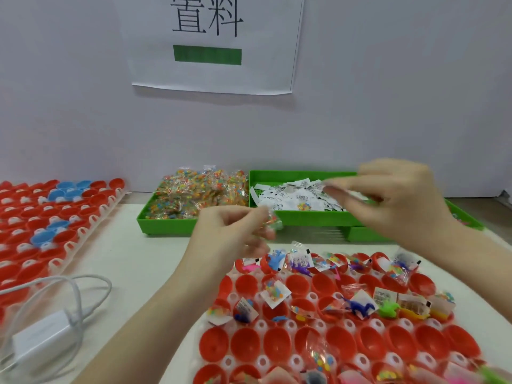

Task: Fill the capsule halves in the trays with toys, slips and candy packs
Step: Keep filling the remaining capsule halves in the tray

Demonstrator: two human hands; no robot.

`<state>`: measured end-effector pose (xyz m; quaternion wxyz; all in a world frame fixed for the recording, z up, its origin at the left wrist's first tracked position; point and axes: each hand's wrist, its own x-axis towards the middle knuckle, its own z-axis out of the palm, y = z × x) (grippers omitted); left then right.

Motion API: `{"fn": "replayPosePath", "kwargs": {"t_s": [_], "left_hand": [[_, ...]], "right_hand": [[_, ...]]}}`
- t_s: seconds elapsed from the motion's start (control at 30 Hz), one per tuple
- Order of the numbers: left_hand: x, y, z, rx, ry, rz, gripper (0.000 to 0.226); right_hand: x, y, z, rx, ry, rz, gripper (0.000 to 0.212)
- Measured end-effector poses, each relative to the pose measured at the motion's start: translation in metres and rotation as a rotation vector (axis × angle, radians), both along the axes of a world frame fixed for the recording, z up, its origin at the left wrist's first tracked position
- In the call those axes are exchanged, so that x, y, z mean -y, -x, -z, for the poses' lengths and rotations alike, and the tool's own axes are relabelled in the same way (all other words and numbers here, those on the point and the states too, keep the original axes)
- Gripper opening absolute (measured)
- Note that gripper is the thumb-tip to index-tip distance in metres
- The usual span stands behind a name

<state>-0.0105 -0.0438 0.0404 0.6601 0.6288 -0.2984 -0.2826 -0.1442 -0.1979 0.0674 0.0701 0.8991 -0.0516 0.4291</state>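
Note:
A white tray (278, 323) of red capsule halves (245, 344) lies in front of me. Its far rows hold small toys (359, 306), paper slips and candy packs; several nearer halves are bare. My left hand (232, 234) hovers over the tray's far left corner, pinching a clear candy pack (273, 219). My right hand (396, 200) is blurred above the green bin of slips (293, 199) and pinches what looks like a white slip (332, 187). A green bin of candy packs (194, 194) stands left of it.
A second tray (91, 217) of red and blue capsule halves lies at the left. A white charger with its cable (41, 339) sits at the near left. A further green bin (465, 214) shows behind my right wrist. A paper sign (210, 42) hangs on the wall.

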Motion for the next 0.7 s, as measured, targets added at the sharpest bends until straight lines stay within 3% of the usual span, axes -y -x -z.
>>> {"fn": "replayPosePath", "kwargs": {"t_s": [0.07, 0.17, 0.27, 0.33, 0.43, 0.5, 0.6, 0.63, 0.7], "left_hand": [[-0.009, 0.019, -0.004, -0.056, -0.007, 0.103, 0.019], [-0.024, 0.042, -0.007, -0.134, -0.035, 0.186, 0.023], [-0.041, 0.062, -0.008, -0.204, -0.018, 0.248, 0.030], [-0.053, 0.075, -0.008, -0.151, -0.018, 0.298, 0.036], [-0.065, 0.092, -0.007, -0.058, -0.013, 0.336, 0.019], [-0.070, 0.100, -0.004, -0.009, -0.032, 0.322, 0.013], [-0.076, 0.107, 0.003, 0.065, -0.060, 0.305, 0.024], [-0.078, 0.109, 0.006, 0.073, -0.066, 0.299, 0.024], [-0.082, 0.112, 0.011, 0.076, -0.071, 0.296, 0.026]], "right_hand": [[-0.034, 0.011, -0.002, -0.099, 0.267, -0.058, 0.017], [-0.062, 0.032, 0.000, -0.203, 0.498, -0.007, 0.013], [-0.078, 0.052, 0.002, -0.276, 0.583, 0.045, 0.023], [-0.090, 0.064, 0.003, -0.305, 0.604, 0.073, 0.029], [-0.103, 0.079, 0.009, -0.325, 0.588, 0.085, 0.034], [-0.110, 0.088, 0.012, -0.335, 0.539, 0.102, 0.024], [-0.121, 0.103, 0.018, -0.353, 0.239, 0.106, 0.018], [-0.126, 0.108, 0.019, -0.357, -0.001, 0.072, 0.028], [-0.138, 0.113, 0.011, -0.292, -0.689, -0.044, 0.043]]}}
